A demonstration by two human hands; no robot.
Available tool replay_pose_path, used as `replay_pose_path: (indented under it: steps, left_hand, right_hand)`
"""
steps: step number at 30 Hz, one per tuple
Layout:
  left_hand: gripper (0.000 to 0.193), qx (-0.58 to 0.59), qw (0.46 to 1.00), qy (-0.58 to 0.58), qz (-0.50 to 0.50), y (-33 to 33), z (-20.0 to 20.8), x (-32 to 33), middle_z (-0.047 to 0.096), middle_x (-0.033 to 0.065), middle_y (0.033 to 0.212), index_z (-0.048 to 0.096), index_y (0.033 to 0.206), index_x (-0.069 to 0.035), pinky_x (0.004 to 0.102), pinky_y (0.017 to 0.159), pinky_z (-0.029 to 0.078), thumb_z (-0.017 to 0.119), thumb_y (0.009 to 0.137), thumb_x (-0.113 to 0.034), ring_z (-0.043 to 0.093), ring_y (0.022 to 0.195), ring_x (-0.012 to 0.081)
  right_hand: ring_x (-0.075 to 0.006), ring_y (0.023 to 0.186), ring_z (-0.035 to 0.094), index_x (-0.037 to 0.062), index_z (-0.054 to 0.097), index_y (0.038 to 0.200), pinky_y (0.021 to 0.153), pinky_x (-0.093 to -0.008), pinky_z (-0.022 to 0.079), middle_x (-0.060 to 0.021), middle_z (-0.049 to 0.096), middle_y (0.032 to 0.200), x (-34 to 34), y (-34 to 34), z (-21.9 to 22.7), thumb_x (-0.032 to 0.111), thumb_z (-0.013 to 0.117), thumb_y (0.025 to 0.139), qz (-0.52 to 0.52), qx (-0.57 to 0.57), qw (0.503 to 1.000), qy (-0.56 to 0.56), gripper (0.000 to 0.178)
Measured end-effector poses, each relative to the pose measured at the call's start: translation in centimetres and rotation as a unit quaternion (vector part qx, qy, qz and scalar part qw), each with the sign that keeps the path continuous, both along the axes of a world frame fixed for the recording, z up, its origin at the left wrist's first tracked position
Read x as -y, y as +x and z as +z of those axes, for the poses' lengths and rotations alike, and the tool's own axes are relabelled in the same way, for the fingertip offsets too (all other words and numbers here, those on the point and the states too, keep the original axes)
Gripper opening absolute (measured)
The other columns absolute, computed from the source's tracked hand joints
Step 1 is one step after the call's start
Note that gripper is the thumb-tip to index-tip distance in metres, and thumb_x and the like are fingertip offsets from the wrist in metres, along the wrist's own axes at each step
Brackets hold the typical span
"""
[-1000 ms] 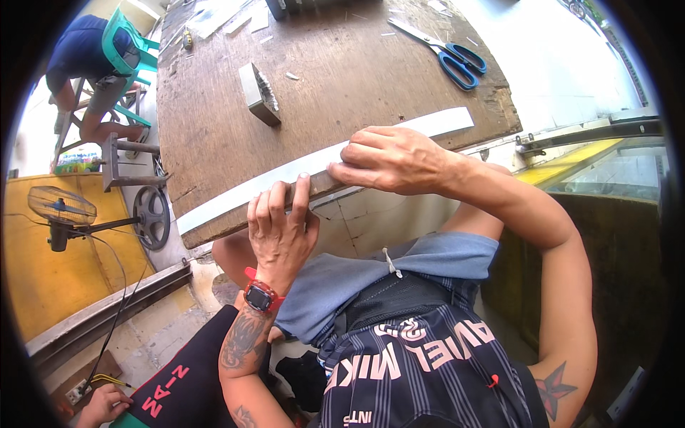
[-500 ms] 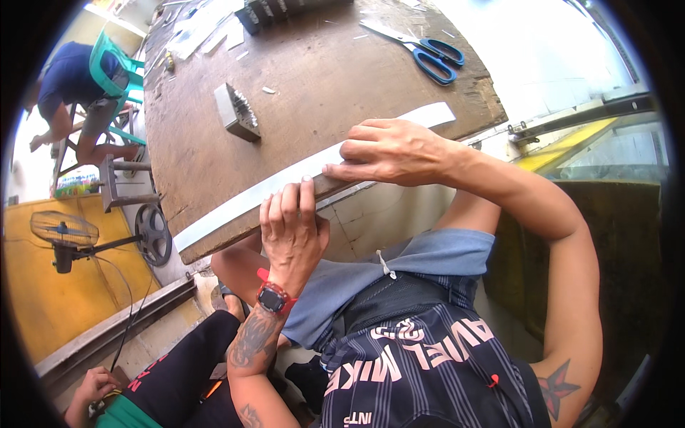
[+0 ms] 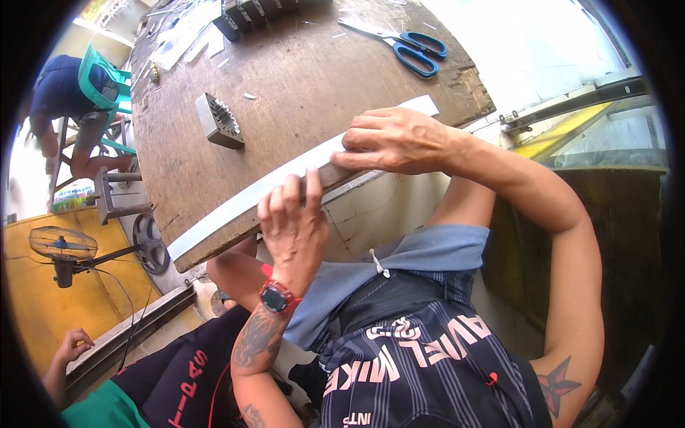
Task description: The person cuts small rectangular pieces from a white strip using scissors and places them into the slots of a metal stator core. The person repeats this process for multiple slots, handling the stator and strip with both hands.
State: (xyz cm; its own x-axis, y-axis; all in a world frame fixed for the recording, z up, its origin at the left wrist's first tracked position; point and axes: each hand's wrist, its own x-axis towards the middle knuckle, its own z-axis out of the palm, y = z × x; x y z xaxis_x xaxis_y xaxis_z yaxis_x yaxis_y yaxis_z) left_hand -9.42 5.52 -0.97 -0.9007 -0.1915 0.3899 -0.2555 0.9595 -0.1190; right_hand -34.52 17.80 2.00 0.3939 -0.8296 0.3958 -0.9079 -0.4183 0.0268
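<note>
Strip, long, narrow, white, flat (image 3: 234, 203): lies along the near edge of the brown, worn wooden tabletop (image 3: 285, 93); long axis runs from near left to far right. Longer bare stretch to the left of the hands; shorter end shows beyond the right one.

Left hand, bare (image 3: 292, 225): nearer the strip's left end; fingers extended to its near edge, thumb hidden; whether it pinches cannot be told.

Right hand, bare (image 3: 389, 143): just beside the left, nearer the strip's far right end; fingers curled over the strip, tips partly hidden; grip or mere press, cannot tell.

Block, grey metal, one face jagged (image 3: 214, 125): beyond the strip, left, apart from it.

Scissors, blue-handled, steel-bladed (image 3: 397, 41): far right, blades pointing left.
</note>
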Motion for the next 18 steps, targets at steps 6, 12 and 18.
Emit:
replay_pose_path:
  steps: [6,12,18]
  left_hand:
    - [0.072,-0.009,0.996,0.087,0.000,0.9,0.3,0.8,0.051,0.0095,0.135,0.049,0.143,-0.009,0.0470,0.115,0.038,0.073,0.075,-0.014,0.049,0.129,0.0270]
    - [0.076,-0.044,0.998,0.051,-0.004,6.8,-0.2,5.7,0.050,0.0088,0.134,0.052,0.147,-0.015,0.0466,0.116,0.038,0.076,0.075,-0.016,0.048,0.129,0.0271]
    - [0.081,-0.015,1.000,0.015,0.008,6.6,-0.3,5.3,0.047,0.0064,0.131,0.053,0.151,-0.026,0.0450,0.118,0.036,0.076,0.074,-0.015,0.045,0.127,0.0266]
  right_hand:
    - [-0.0224,0.096,0.065,0.0142,0.064,0.119,0.085,-0.0347,0.059,-0.0050,0.060,0.098,1.3,1.7,2.2,0.016,0.064,0.092,-0.017,0.006,0.999,0.034,0.027]
    - [-0.0187,0.091,0.064,0.0121,0.064,0.126,0.082,-0.0326,0.059,-0.0041,0.058,0.095,5.1,7.0,0.4,0.011,0.066,0.092,-0.002,0.031,0.998,-0.056,0.034]
    - [-0.0193,0.094,0.066,0.0112,0.064,0.124,0.083,-0.0319,0.060,-0.0048,0.059,0.096,4.1,5.6,-0.7,0.013,0.068,0.089,0.000,0.022,0.997,-0.069,0.035]
